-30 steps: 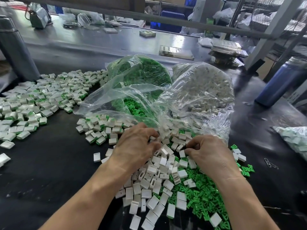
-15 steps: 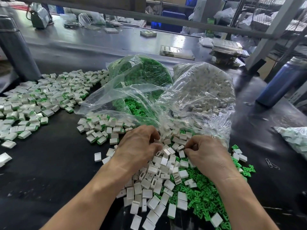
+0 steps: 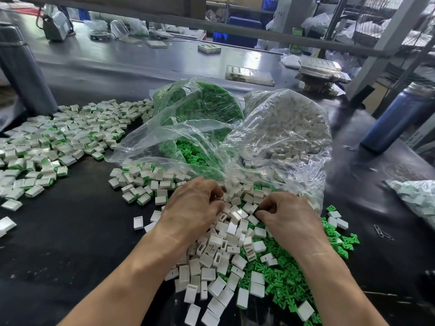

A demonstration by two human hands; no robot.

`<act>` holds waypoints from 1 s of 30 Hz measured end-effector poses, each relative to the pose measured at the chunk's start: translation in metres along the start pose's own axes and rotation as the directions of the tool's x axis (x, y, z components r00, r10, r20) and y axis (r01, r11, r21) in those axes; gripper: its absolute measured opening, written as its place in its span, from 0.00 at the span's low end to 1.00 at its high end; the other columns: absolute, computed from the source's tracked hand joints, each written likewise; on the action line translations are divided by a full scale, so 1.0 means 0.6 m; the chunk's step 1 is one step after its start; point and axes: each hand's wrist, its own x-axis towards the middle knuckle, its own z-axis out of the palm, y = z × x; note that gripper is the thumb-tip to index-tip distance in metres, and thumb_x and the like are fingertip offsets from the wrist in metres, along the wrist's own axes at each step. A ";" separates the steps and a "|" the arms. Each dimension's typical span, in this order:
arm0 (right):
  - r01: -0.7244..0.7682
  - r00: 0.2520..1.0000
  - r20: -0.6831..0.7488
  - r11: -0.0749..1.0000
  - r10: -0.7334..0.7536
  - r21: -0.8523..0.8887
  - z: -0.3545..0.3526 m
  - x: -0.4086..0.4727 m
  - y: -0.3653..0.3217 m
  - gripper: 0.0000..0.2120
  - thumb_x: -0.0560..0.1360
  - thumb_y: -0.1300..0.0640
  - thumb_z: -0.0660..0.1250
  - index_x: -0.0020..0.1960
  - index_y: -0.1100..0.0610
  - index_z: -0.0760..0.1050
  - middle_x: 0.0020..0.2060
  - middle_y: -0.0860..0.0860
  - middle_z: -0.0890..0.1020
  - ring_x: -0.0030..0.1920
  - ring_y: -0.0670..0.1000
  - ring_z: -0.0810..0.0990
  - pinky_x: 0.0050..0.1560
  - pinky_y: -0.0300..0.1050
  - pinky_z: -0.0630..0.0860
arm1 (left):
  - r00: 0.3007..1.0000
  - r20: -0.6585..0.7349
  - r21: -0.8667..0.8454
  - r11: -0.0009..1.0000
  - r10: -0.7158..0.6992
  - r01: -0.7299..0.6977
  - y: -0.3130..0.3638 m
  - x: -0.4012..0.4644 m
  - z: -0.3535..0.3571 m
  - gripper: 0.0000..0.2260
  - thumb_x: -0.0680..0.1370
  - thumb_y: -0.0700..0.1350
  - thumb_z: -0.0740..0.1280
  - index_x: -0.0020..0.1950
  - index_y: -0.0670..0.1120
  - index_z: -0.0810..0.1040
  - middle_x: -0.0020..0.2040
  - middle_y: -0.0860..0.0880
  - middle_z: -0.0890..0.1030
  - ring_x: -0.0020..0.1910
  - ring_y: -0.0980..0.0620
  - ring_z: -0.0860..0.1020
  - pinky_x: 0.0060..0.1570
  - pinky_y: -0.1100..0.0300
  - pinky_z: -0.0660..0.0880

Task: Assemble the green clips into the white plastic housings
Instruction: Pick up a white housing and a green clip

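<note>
Little has shifted since the earlier frames: both hands remain at the far edge of the loose pile. The left hand (image 3: pixel 195 205) is curled over white housings (image 3: pixel 219 257), apparently pinching one, though its fingertips are hidden. The right hand (image 3: pixel 288 217) is curled likewise; what it grips cannot be told. Green clips (image 3: pixel 284 276) are spread beneath it on the dark surface (image 3: pixel 77 231). Two clear bags (image 3: pixel 282 128) lie beyond, and finished pieces (image 3: pixel 47 147) are heaped far left.
</note>
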 end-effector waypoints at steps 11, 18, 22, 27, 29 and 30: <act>0.013 1.000 -0.014 0.999 -0.014 -0.034 0.008 0.002 0.001 0.04 0.80 0.46 0.71 0.48 0.44 0.80 0.45 0.41 0.80 0.46 0.45 0.79 0.52 0.46 0.76 | 0.995 -0.054 -0.031 0.996 0.078 -0.080 -0.008 -0.001 0.002 0.07 0.82 0.51 0.69 0.59 0.57 0.78 0.52 0.60 0.75 0.56 0.58 0.76 0.65 0.56 0.76; 0.046 0.999 -0.026 0.998 -0.047 -0.034 0.009 -0.003 -0.002 0.05 0.80 0.46 0.70 0.48 0.46 0.78 0.46 0.43 0.79 0.48 0.46 0.79 0.56 0.48 0.78 | 0.988 -0.075 -0.349 0.924 0.135 -0.153 -0.005 -0.002 -0.006 0.10 0.82 0.43 0.70 0.61 0.55 0.80 0.50 0.58 0.80 0.47 0.62 0.80 0.52 0.66 0.80; 0.085 0.992 -0.092 0.996 -0.084 0.005 0.010 -0.003 0.000 0.06 0.81 0.48 0.68 0.46 0.47 0.76 0.42 0.44 0.80 0.44 0.46 0.80 0.54 0.50 0.80 | 0.989 -0.053 -0.591 0.794 0.140 -0.144 -0.002 -0.001 -0.011 0.13 0.81 0.40 0.70 0.60 0.56 0.83 0.49 0.57 0.84 0.49 0.61 0.82 0.48 0.70 0.77; 0.182 0.979 -0.176 0.841 -0.105 0.510 0.011 -0.003 0.001 0.02 0.80 0.55 0.71 0.52 0.49 0.79 0.43 0.45 0.83 0.43 0.40 0.83 0.40 0.32 0.80 | 0.986 -0.020 -0.798 0.592 0.167 -0.116 0.000 0.002 -0.017 0.13 0.80 0.35 0.69 0.58 0.50 0.84 0.52 0.53 0.86 0.50 0.53 0.84 0.50 0.61 0.81; 0.164 0.986 -0.135 0.725 -0.099 0.669 0.012 -0.006 -0.001 0.07 0.80 0.57 0.71 0.55 0.47 0.81 0.44 0.47 0.85 0.44 0.43 0.85 0.41 0.35 0.81 | 0.986 -0.025 -0.872 0.478 0.167 -0.103 0.000 0.004 -0.019 0.11 0.78 0.36 0.70 0.58 0.46 0.84 0.52 0.48 0.87 0.49 0.51 0.84 0.49 0.59 0.81; 0.162 0.987 -0.123 0.681 -0.105 0.715 0.012 -0.008 -0.003 0.08 0.80 0.58 0.71 0.55 0.46 0.82 0.43 0.48 0.86 0.43 0.45 0.85 0.41 0.36 0.82 | 0.985 -0.026 -0.902 0.421 0.169 -0.096 0.001 0.005 -0.020 0.11 0.76 0.37 0.70 0.57 0.45 0.83 0.53 0.46 0.87 0.49 0.49 0.84 0.49 0.58 0.81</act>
